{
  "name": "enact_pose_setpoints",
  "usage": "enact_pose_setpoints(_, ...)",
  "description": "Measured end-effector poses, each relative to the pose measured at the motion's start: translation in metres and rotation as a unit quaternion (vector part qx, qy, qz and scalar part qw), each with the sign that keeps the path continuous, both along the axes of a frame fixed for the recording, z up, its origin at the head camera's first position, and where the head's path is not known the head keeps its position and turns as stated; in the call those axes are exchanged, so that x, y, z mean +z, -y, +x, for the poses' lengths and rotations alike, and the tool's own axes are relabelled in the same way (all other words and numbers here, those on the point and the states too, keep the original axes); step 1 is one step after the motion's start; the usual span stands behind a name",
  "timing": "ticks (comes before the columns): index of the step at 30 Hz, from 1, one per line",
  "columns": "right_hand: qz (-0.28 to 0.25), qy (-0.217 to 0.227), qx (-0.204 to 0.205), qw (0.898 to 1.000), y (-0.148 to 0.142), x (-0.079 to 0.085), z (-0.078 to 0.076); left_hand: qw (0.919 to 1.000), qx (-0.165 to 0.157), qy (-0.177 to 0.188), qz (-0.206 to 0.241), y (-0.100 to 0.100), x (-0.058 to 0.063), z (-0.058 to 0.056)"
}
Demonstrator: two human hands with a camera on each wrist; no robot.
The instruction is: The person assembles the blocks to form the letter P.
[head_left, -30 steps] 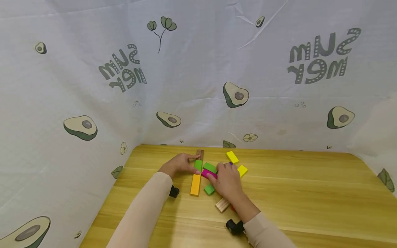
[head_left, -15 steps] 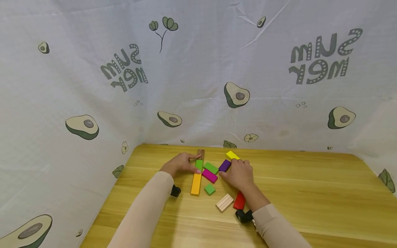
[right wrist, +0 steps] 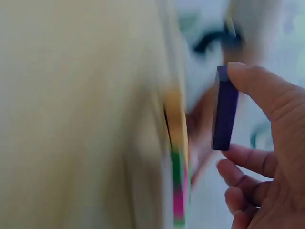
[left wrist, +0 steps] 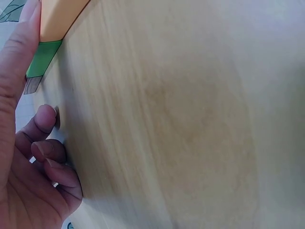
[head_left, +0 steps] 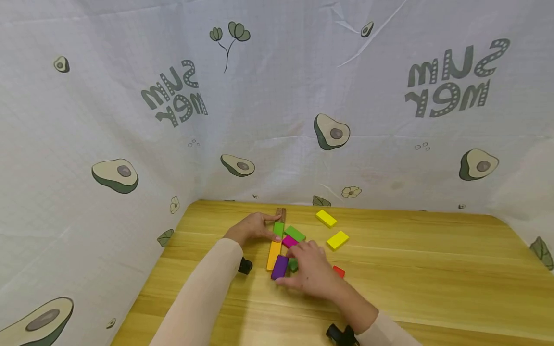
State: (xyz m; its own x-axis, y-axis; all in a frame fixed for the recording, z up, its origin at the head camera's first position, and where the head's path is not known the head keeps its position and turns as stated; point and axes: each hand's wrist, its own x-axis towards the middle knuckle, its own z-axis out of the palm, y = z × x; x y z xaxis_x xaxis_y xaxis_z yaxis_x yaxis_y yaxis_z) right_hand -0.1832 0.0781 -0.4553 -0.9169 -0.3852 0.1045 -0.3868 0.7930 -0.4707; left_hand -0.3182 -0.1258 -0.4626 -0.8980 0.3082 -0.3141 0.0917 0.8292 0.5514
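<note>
My right hand (head_left: 312, 269) pinches a purple block (head_left: 280, 267) by its two ends, between thumb and fingers. In the right wrist view, the purple block (right wrist: 225, 112) is apart from the wood. A line of blocks lies along the table: brown (head_left: 281, 214), green (head_left: 278, 229) and orange (head_left: 274, 255). My left hand (head_left: 253, 228) rests beside this line, forefinger at the brown block and thumb near where green and orange meet. In the left wrist view, the thumb (left wrist: 21, 47) lies along the line and the other visible fingers bend loosely.
Right of the line lie a green block (head_left: 295, 234), a magenta block (head_left: 289, 241) and a smaller green block (head_left: 293, 265), partly hidden. Two yellow blocks (head_left: 326, 218) lie farther right; a red block (head_left: 339, 272) shows behind my right hand. A printed curtain (head_left: 277, 120) borders the table.
My right hand has picked up the purple block from near the yellow ones and carried it left and nearer, beside the orange block. My left hand has stayed put.
</note>
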Motion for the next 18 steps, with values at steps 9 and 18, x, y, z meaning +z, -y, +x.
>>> enact_pose_setpoints(9, 0.062, 0.009, 0.053, 0.997, 0.026, -0.018, 0.021, 0.9998, 0.015, 0.008, 0.004, 0.000, -0.003, 0.000)
enact_pose_setpoints(18, 0.036, 0.001, -0.016, 0.999, 0.034, -0.024, 0.008, 0.9999, 0.011, 0.004, -0.011, 0.000, -0.001, 0.000)
